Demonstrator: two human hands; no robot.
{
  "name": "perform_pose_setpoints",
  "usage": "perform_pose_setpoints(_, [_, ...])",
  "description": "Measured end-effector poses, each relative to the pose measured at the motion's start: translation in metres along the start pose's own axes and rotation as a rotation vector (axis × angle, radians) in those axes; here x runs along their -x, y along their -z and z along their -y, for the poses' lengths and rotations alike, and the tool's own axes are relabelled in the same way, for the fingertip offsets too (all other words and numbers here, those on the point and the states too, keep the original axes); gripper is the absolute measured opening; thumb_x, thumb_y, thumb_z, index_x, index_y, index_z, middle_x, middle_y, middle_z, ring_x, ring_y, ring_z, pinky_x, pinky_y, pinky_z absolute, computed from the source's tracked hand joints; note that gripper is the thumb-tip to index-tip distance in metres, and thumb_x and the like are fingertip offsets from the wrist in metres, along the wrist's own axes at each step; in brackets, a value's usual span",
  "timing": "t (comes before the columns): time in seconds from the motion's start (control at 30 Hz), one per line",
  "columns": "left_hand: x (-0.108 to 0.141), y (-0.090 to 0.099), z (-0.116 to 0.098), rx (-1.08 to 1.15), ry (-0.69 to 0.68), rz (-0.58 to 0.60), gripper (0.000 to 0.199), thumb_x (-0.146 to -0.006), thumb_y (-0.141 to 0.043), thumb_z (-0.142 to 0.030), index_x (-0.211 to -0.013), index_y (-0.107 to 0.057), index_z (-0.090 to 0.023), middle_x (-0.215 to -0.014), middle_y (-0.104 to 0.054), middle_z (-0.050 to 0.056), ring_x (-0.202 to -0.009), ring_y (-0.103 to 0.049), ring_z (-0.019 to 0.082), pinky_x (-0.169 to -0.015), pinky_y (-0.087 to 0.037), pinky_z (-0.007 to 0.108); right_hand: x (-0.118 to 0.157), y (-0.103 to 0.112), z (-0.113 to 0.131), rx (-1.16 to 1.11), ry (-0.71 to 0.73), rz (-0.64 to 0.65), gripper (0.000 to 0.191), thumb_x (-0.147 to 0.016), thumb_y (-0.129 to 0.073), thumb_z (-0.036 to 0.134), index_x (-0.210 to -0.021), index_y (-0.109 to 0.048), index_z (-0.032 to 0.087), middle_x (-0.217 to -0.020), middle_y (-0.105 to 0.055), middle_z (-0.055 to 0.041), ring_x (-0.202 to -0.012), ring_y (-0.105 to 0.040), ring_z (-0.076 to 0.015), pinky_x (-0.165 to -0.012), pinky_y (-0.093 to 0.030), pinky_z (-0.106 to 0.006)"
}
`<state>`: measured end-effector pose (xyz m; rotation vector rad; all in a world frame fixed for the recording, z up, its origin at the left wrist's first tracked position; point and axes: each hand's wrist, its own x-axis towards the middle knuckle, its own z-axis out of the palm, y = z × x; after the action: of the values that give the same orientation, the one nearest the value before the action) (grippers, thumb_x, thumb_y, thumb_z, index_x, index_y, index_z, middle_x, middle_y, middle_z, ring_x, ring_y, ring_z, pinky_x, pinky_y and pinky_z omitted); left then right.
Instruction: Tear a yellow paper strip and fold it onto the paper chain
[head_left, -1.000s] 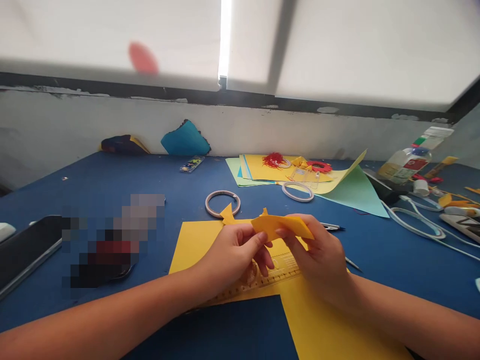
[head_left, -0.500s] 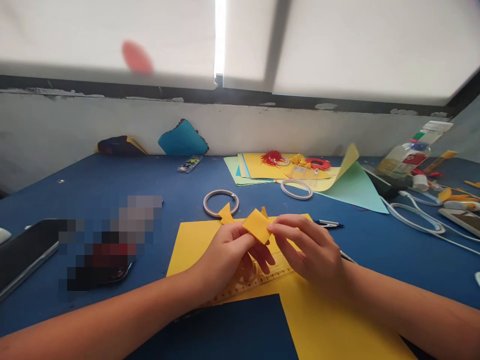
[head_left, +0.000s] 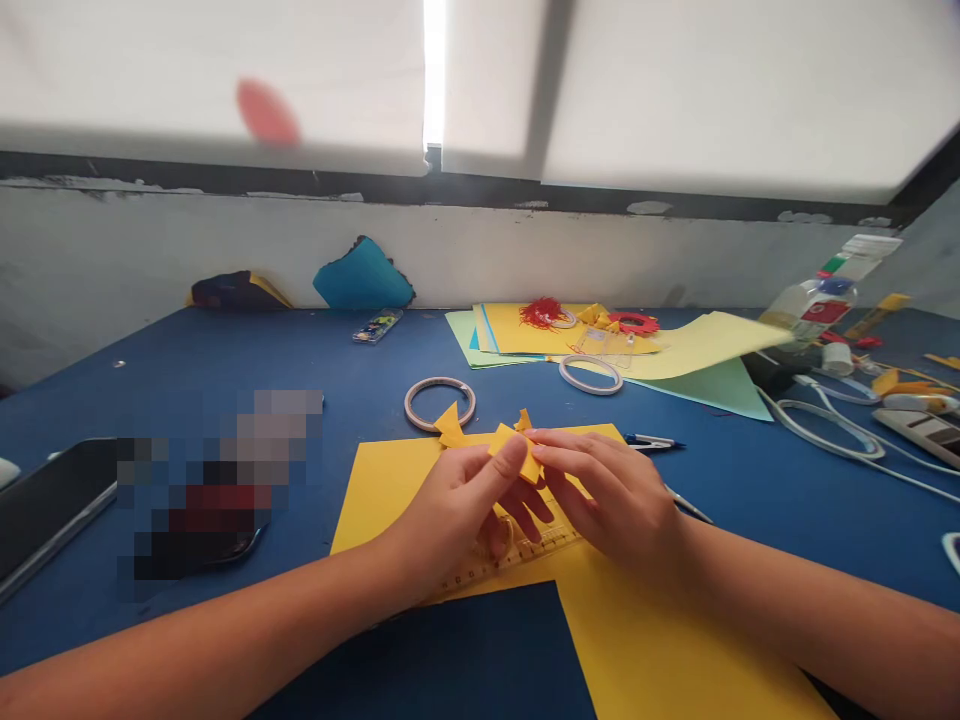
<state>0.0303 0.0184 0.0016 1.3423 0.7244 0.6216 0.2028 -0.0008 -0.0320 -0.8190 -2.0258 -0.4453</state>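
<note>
Between my two hands is a small folded yellow paper square (head_left: 504,438), tilted above the desk. My left hand (head_left: 469,495) pinches it, thumb pressed on its face and fingers behind. My right hand (head_left: 611,490) grips its right edge with the fingertips. Below lies a large yellow sheet (head_left: 382,490) with a corner cut out, and on it a clear plastic ruler (head_left: 517,560), partly hidden by my hands. Just past my left hand sits a small folded yellow paper piece (head_left: 450,428); another small yellow piece (head_left: 523,418) shows behind the square.
Two tape rolls (head_left: 440,404) (head_left: 590,375) lie beyond the sheet. A blue compass (head_left: 652,442) is right of it. Coloured papers (head_left: 690,345) with red tassels (head_left: 545,312) lie at the back. White cables (head_left: 817,430) and a bottle (head_left: 817,310) stand right, a dark phone (head_left: 67,500) left.
My left thumb has moved up over the face of the paper square, and my right fingers have closed in on its edge. The curled pale yellow sheet at the back has dropped flatter.
</note>
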Motion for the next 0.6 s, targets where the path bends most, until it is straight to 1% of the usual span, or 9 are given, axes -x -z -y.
perform_pose_setpoints(0.07, [0.0, 0.0, 0.001, -0.054, -0.014, -0.024, 0.037, -0.081, -0.05, -0.047, -0.076, -0.057, -0.011, -0.069, -0.062, 0.006, -0.058, -0.059, 0.012, -0.043, -0.041, 0.017, -0.002, 0.001, 0.003, -0.041, -0.061, 0.008, 0.025, -0.077, -0.056, 0.005, -0.1, -0.054, 0.017, -0.094, -0.068, -0.0095, -0.086, -0.064, -0.0173, -0.072, -0.053, -0.03])
perform_pose_setpoints(0.1, [0.0, 0.0, 0.001, -0.073, -0.014, -0.038, 0.033, -0.081, -0.051, -0.043, -0.077, -0.056, -0.011, -0.068, -0.061, 0.005, -0.056, -0.059, 0.011, -0.042, -0.04, 0.016, -0.003, 0.003, 0.005, -0.091, -0.125, 0.019, 0.024, -0.079, -0.053, 0.008, -0.101, -0.053, 0.018, -0.093, -0.067, -0.0084, -0.084, -0.064, -0.0167, -0.071, -0.052, -0.029])
perform_pose_setpoints(0.17, [0.0, 0.001, 0.002, -0.097, -0.006, -0.046, 0.028, -0.084, -0.049, -0.039, -0.077, -0.055, -0.012, -0.063, -0.06, 0.002, -0.051, -0.057, 0.009, -0.04, -0.036, 0.015, -0.008, 0.006, 0.009, -0.247, -0.302, 0.074, 0.02, -0.083, -0.046, 0.015, -0.103, -0.05, 0.018, -0.089, -0.065, -0.0066, -0.076, -0.063, -0.0148, -0.066, -0.052, -0.028])
perform_pose_setpoints(0.2, [0.0, 0.001, 0.003, -0.107, -0.004, -0.042, 0.027, -0.085, -0.048, -0.038, -0.076, -0.054, -0.013, -0.061, -0.06, 0.001, -0.049, -0.056, 0.008, -0.04, -0.035, 0.015, -0.011, 0.007, 0.011, -0.335, -0.398, 0.125, 0.018, -0.085, -0.043, 0.02, -0.101, -0.05, 0.017, -0.085, -0.064, -0.0055, -0.071, -0.062, -0.0138, -0.061, -0.051, -0.026])
perform_pose_setpoints(0.27, [0.0, 0.0, 0.003, -0.123, -0.005, -0.036, 0.027, -0.085, -0.047, -0.036, -0.072, -0.052, -0.013, -0.056, -0.058, -0.001, -0.045, -0.054, 0.007, -0.04, -0.033, 0.014, -0.015, 0.01, 0.014, -0.475, -0.567, 0.246, 0.017, -0.089, -0.038, 0.029, -0.091, -0.051, 0.017, -0.076, -0.06, -0.0031, -0.063, -0.058, -0.0121, -0.055, -0.047, -0.024])
perform_pose_setpoints(0.37, [0.0, -0.001, 0.002, -0.144, -0.004, -0.038, 0.028, -0.085, -0.048, -0.035, -0.068, -0.051, -0.014, -0.052, -0.056, -0.003, -0.042, -0.051, 0.005, -0.04, -0.033, 0.014, -0.019, 0.011, 0.014, -0.608, -0.747, 0.405, 0.029, -0.091, -0.036, 0.039, -0.075, -0.049, 0.018, -0.068, -0.054, -0.001, -0.061, -0.052, -0.012, -0.055, -0.043, -0.024])
perform_pose_setpoints(0.47, [0.0, -0.002, 0.002, -0.169, 0.001, -0.042, 0.03, -0.085, -0.048, -0.038, -0.066, -0.051, -0.014, -0.051, -0.056, -0.003, -0.04, -0.05, 0.005, -0.04, -0.032, 0.015, -0.019, 0.01, 0.013, -0.681, -0.81, 0.454, 0.035, -0.091, -0.035, 0.043, -0.069, -0.046, 0.018, -0.065, -0.049, 0.0002, -0.06, -0.048, -0.0117, -0.056, -0.041, -0.024])
perform_pose_setpoints(0.6, [0.0, -0.001, 0.002, -0.162, 0.025, -0.06, 0.033, -0.084, -0.048, -0.042, -0.066, -0.051, -0.014, -0.049, -0.056, -0.003, -0.04, -0.05, 0.006, -0.039, -0.031, 0.015, -0.018, 0.009, 0.013, -0.628, -0.783, 0.44, 0.036, -0.092, -0.032, 0.043, -0.067, -0.043, 0.019, -0.062, -0.046, 0.001, -0.056, -0.044, -0.0113, -0.053, -0.038, -0.024])
